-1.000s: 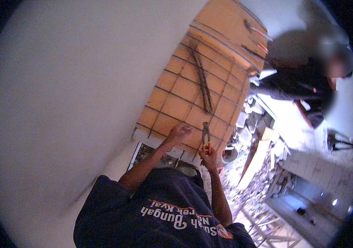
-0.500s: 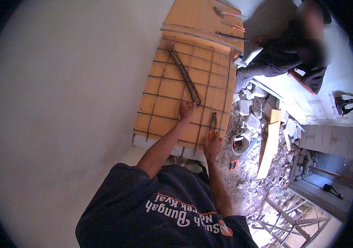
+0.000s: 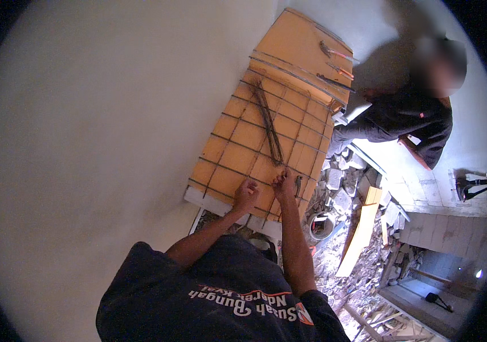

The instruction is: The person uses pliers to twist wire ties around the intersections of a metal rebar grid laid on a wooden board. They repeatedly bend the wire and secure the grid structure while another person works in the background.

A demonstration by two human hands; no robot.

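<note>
A grid of steel rebar (image 3: 231,140) lies over an orange-yellow board. Across it slants a bundle of thin dark tie wire (image 3: 268,122). My right hand (image 3: 284,185) is closed just below the bundle's near end, its fingertips pinched together; anything between them is too small to make out. Lower and to the left, my left hand (image 3: 246,196) hovers over the grid with curled fingers, and what they hold, if anything, is hidden. Beside my right hand lies a pair of pincers (image 3: 298,183), its handles mostly covered by my forearm.
A hammer (image 3: 334,52) and orange-handled pliers (image 3: 343,72) lie on the board's upper part. Rubble (image 3: 340,194), a bucket (image 3: 321,226) and a yellow plank (image 3: 363,231) are on the ground at right. Another person (image 3: 406,117) in dark clothes is at far right.
My left hand has drawn back from the wire bundle's near end. My right hand has left the pincers' handles and moved up to that end. The whole view has shifted.
</note>
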